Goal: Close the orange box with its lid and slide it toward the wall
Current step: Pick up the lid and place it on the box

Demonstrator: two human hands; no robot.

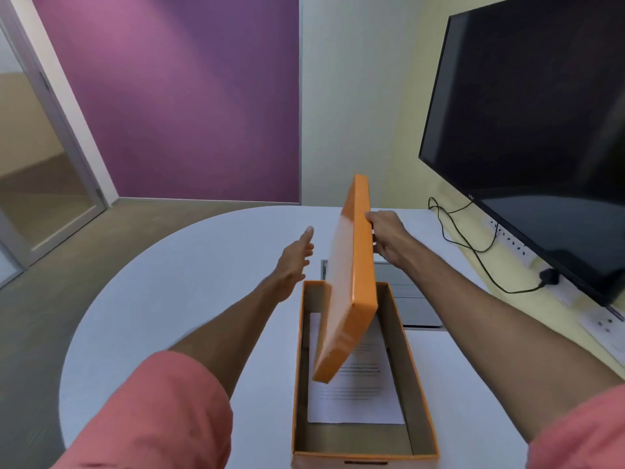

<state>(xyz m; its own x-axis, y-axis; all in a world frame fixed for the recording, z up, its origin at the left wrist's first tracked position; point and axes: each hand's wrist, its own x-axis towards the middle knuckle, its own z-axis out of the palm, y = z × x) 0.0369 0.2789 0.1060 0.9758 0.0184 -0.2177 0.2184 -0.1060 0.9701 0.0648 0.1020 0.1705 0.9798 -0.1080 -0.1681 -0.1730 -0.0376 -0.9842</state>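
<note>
**Lid held on edge above the open box**

The orange box (363,448) sits open on the white worktop (189,282), a printed sheet (355,397) inside. The right hand (389,236) grips the lid (351,282), tilted steeply over it. The left hand (296,258) hovers spread, holding nothing. Bare worktop runs beyond to the wall (351,96).

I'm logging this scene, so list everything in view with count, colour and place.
box: one, orange, open, near edge of table.
lid: one, orange, tilted on edge above the box.
paper sheet: one, white with print, flat inside the box.
table: one, white, rounded far end.
grey panel: one, set in the table beyond the box.
screen: one, black, on the right wall.
cable: one, black, below the screen.
socket strips: white, right wall.
left hand: open, beside the lid.
right hand: gripping the lid's edge.
</note>
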